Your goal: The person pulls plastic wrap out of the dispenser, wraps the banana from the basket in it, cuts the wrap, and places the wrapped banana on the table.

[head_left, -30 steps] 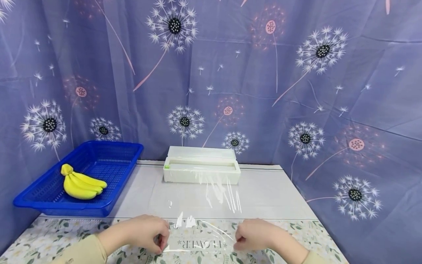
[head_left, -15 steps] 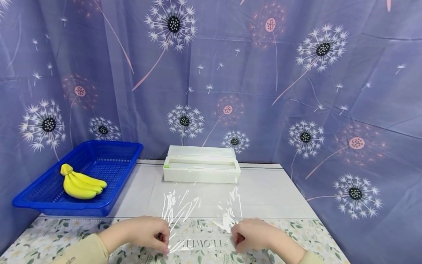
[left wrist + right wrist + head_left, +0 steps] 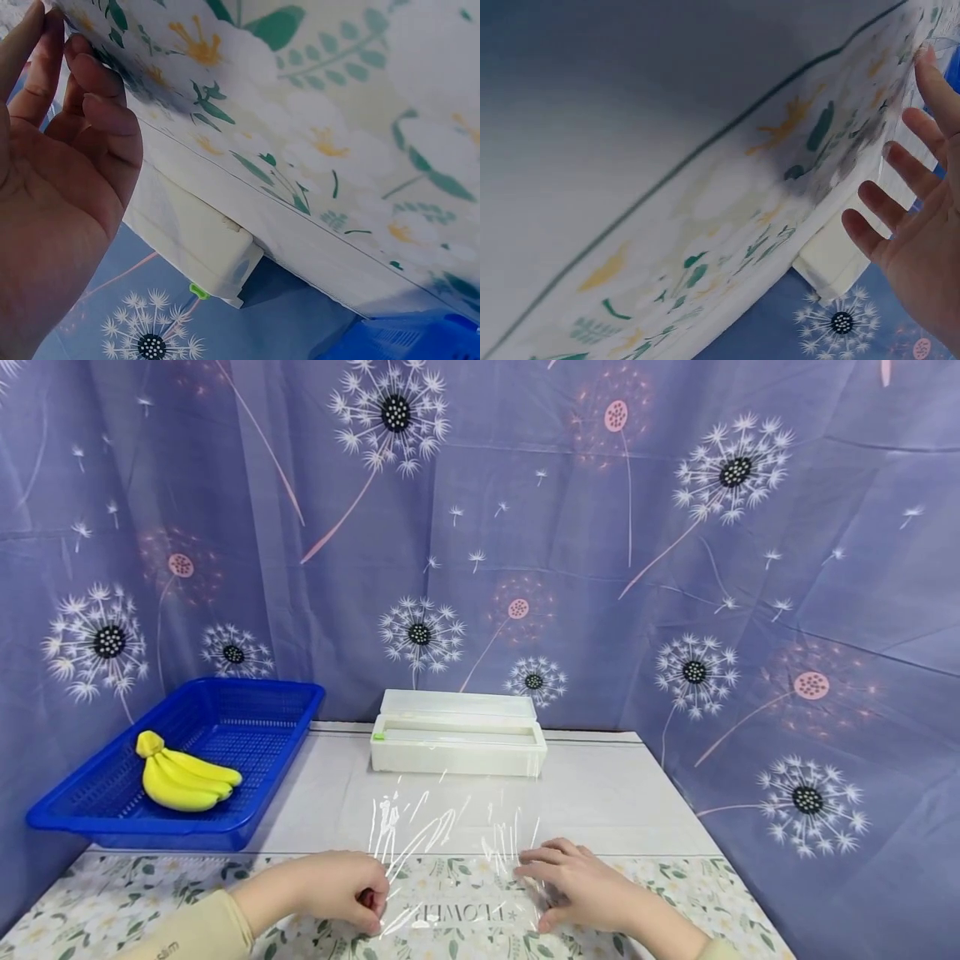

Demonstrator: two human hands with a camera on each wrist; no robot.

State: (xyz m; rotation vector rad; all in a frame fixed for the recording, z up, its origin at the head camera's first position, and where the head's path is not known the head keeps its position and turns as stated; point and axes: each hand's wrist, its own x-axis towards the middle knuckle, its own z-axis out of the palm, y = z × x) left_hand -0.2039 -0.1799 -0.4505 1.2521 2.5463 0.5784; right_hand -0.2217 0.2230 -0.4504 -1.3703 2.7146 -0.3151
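A sheet of clear cling film (image 3: 442,835) stretches over the table from the white dispenser box (image 3: 459,755) toward the front edge, glossy with creases. At its near left corner my left hand (image 3: 333,887) pinches the film between thumb and fingertips. My right hand (image 3: 581,885) has its fingers spread at the film's right edge, thumb tip low by the near corner. In the right wrist view the right hand's fingers (image 3: 911,172) are straight and apart. The box's lid (image 3: 459,704) stands raised, and a small green piece (image 3: 379,737) shows at its left end.
On the left stands a blue plastic basket (image 3: 258,752) holding a bunch of bananas (image 3: 183,775). A floral table cover (image 3: 187,881) printed with "FLOWER" lies along the front. Behind everything hangs a purple dandelion curtain (image 3: 480,527).
My right hand has released its pinch on the film's right corner and spread its fingers. The film has settled lower and flatter. My left hand stays nearly in place, still pinching the film.
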